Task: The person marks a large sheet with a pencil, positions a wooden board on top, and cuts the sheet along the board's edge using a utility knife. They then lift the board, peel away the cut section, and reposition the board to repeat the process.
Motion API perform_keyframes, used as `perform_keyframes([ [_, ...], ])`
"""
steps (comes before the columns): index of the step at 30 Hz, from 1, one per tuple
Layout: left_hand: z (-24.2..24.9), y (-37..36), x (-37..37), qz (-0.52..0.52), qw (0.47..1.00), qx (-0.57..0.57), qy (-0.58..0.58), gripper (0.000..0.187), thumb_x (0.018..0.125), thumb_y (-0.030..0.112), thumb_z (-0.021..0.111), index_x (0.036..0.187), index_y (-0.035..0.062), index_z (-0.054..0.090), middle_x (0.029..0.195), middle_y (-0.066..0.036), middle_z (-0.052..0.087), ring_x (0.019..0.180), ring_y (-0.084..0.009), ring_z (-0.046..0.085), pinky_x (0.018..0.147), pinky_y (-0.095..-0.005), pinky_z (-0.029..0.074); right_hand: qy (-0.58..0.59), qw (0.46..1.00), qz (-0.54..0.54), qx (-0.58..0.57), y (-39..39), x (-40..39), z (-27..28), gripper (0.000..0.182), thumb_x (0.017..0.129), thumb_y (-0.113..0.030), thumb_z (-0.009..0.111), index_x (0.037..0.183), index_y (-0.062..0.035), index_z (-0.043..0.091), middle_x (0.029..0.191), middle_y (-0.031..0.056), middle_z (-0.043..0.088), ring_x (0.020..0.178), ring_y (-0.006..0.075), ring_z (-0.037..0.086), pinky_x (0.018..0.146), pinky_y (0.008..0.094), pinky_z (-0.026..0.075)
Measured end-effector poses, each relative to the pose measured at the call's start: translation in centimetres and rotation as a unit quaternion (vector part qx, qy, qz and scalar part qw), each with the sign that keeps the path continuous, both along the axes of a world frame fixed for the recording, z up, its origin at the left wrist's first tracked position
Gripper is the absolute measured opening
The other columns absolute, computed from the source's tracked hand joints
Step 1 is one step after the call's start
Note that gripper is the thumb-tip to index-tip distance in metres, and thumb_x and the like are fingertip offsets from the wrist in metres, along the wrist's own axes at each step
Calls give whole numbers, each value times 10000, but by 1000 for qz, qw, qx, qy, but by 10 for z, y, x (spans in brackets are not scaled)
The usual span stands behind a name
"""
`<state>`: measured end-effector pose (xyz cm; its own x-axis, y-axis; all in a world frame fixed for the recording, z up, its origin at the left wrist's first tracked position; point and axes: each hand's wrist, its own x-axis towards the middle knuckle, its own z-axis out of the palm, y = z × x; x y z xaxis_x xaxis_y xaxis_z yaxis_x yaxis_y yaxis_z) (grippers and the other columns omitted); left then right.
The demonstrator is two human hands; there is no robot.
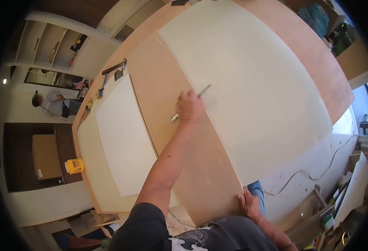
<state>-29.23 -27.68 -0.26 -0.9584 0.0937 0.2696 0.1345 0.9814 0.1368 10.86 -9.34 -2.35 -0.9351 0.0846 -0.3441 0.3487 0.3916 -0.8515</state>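
My left hand [190, 106] is closed round a slim metallic tool [205, 90], over the long edge of a brown board [161, 83]. The tool's grey end sticks out on one side and a shiny end on the other; the hand is slightly blurred. Beside that edge lies a broad pale sheet [251, 83]. My right hand [251, 203] grips the brown board's near corner, its fingers bent at the edge. A smaller white panel [123, 138] rests left of the brown board.
A hammer [115, 67], a tape measure [100, 93] and a yellow tub [74, 166] sit along the worktable's left edge [93, 194]. Another person [54, 103] stands at the far left near shelves [46, 44]. Offcuts [353, 190] and a cable [303, 171] are at the right.
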Motion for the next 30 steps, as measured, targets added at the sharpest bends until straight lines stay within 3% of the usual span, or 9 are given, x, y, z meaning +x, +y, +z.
perform_keyframes([
  [4, 16, 66, -21, -314, 945, 88, 9, 81, 835, 86, 643, 916, 92, 646, 898, -111, 612, 903, -308, 610, 798, -455, 498, -6, 1000, 5, 18, 0, 9, -13, 452, 926, -252, 702, 1300, -20, 600, 675, 213, 646, 586, 388, 664, 536, 429, 524],
  [7, 23, 100, -26, -481, 876, 38, -1, 96, 841, 65, 615, 924, 98, 649, 892, -110, 613, 897, -297, 610, 806, -457, 485, 16, 999, 16, 32, 1, 12, -18, 455, 924, -249, 706, 1309, -32, 596, 668, 201, 648, 580, 381, 664, 532, 425, 525],
  [10, -8, 105, -50, -462, 883, 14, 81, 95, 852, 78, 597, 933, 98, 641, 889, -105, 611, 891, -296, 612, 801, -461, 482, 23, 999, 19, 17, 2, 16, -26, 465, 920, -249, 709, 1317, -39, 590, 667, 196, 649, 575, 381, 663, 530, 427, 525],
  [13, -18, 79, -69, -182, 979, -84, -26, 104, 869, 86, 577, 955, 90, 636, 883, -100, 608, 884, -297, 616, 788, -461, 490, 11, 999, 25, 20, 3, 14, -21, 468, 920, -250, 707, 1326, -51, 586, 669, 192, 650, 574, 381, 660, 528, 431, 524],
  [16, -16, 83, -67, -210, 976, -30, 41, 102, 875, 84, 580, 962, 85, 633, 875, -98, 603, 857, -307, 615, 757, -461, 497, -7, 1000, 15, 14, 2, 8, -12, 472, 919, -247, 709, 1330, -53, 584, 682, 190, 657, 575, 382, 657, 528, 434, 524],
  [19, -5, 89, -62, -324, 942, -7, 83, 132, 865, 57, 612, 991, 83, 641, 882, -104, 620, 845, -321, 623, 738, -454, 504, 26, 1000, 0, 4, 0, 16, -26, 461, 917, -240, 711, 1323, -58, 591, 702, 196, 664, 588, 385, 662, 535, 439, 529],
  [22, -5, 71, -63, -354, 928, 68, 95, 175, 859, 86, 647, 1033, 87, 634, 867, -88, 600, 863, -291, 614, 748, -449, 489, 11, 1000, 7, -7, 0, 18, -30, 453, 914, -234, 712, 1309, -45, 598, 725, 207, 670, 614, 383, 674, 548, 441, 536],
  [28, 23, 18, -9, -208, 952, 40, 221, 310, 817, 65, 700, 1121, 118, 671, 864, -64, 585, 836, -280, 595, 769, -442, 475, 3, 999, -6, -41, 1, 12, -24, 438, 901, -250, 724, 1266, -30, 622, 731, 187, 675, 601, 384, 661, 543, 449, 524],
  [30, 15, -8, 21, -117, 972, -1, 204, 283, 807, 66, 706, 1085, 115, 690, 859, -67, 600, 816, -288, 605, 734, -446, 477, -4, 997, 48, 68, 16, 1, -5, 410, 878, -229, 741, 1226, -38, 640, 700, 164, 651, 601, 365, 648, 543, 452, 507],
])
